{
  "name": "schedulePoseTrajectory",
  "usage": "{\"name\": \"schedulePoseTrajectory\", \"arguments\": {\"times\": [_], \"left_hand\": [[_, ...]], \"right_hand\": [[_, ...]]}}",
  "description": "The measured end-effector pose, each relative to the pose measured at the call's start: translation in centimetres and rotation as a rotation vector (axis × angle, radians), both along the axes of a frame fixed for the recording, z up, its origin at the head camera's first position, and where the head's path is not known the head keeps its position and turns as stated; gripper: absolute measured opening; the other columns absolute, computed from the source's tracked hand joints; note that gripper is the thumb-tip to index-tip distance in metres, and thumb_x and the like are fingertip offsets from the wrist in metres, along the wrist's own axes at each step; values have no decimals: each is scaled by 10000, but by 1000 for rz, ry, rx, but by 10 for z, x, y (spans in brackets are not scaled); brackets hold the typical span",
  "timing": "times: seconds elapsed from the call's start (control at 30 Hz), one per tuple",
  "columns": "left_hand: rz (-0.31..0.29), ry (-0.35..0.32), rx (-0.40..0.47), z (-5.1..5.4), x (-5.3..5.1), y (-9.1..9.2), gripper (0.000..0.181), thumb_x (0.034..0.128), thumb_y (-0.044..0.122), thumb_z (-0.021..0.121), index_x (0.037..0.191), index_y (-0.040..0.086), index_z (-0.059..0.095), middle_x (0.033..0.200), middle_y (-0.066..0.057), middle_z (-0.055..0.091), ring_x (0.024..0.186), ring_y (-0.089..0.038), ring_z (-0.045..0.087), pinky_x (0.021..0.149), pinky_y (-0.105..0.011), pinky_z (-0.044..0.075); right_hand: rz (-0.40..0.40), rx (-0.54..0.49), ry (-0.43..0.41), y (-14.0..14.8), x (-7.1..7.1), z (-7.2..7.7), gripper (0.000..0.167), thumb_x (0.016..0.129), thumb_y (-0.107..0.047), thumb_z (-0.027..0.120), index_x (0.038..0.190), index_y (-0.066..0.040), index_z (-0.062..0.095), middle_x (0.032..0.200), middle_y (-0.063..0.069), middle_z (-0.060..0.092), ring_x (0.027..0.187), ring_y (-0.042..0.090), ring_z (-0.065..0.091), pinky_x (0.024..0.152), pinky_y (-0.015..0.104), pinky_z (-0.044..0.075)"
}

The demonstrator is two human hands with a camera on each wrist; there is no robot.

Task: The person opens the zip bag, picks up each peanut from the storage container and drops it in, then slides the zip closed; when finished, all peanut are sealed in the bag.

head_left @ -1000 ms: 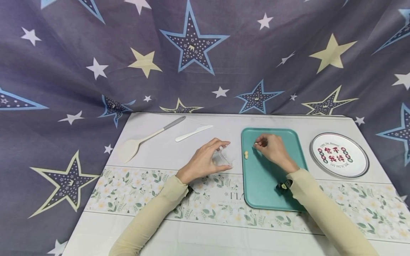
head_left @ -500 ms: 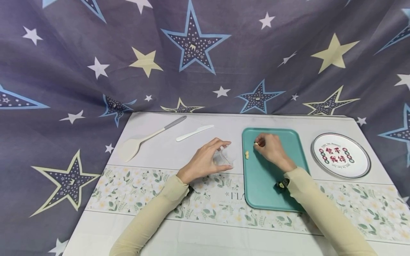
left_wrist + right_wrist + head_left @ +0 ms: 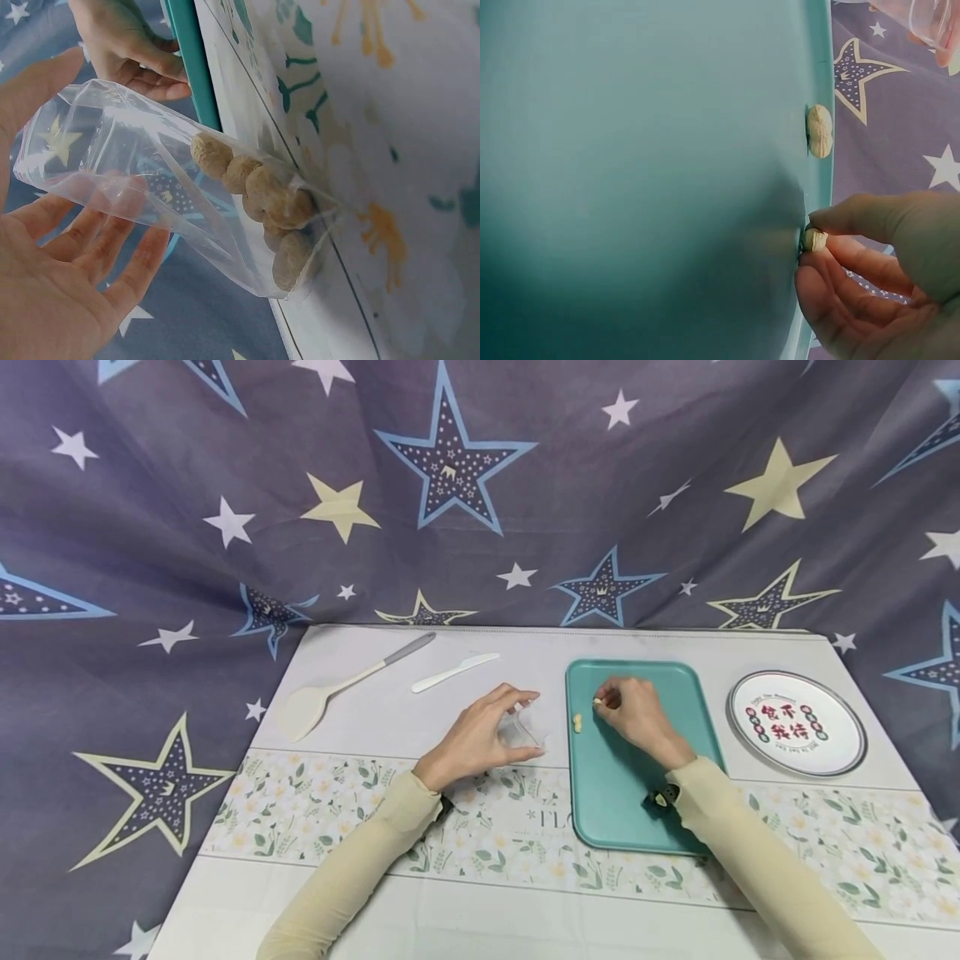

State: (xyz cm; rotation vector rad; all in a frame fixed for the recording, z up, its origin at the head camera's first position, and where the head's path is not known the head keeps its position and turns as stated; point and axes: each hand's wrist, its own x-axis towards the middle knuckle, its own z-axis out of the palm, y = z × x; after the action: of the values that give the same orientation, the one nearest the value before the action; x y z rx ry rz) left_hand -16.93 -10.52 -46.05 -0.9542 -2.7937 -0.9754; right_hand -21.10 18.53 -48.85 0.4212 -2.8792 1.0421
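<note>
Spatula (image 3: 309, 707), knife (image 3: 454, 672), patterned plate (image 3: 797, 745)

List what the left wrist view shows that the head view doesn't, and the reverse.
Only left wrist: the bagged peanuts, seen through the clear bag.
Only head: the plate, spatula, knife, loose peanut and pinched peanut.
Both: the bag, left hand, right hand, starry cloth and tray, though left wrist catches just the tray's edge.
</note>
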Motion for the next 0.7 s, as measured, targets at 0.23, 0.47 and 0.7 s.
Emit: {"name": "schedulePoseTrajectory", "arguments": {"times": [0.23,0.47,0.7], "left_hand": [[5,2,7,0,1,-1,799,819,499,869,1493,207,554,1317,-30,657,1109,-137,645,896,-356,588],[0,13,10,0,0,0,799,816,483,875,1488,183,562,1308,-35,661,1106,-141,650,889,-359,590],[0,8,11,-2,0,0,796,813,477,879,1485,191,564,1307,-30,659,1108,-143,649,886,-360,589]], "right_hand": [[-4,-30,4,-2,6,2,111,931,-46,743,1014,24,769,936,195,782,822,291,755,733,446,633],[-29,-71,52,-3,13,10,120,949,-87,749,1019,5,782,897,159,783,784,286,753,722,450,629],[-21,-97,44,-6,22,23,131,951,-115,763,1045,-24,778,949,153,788,815,314,763,743,468,639]]}}
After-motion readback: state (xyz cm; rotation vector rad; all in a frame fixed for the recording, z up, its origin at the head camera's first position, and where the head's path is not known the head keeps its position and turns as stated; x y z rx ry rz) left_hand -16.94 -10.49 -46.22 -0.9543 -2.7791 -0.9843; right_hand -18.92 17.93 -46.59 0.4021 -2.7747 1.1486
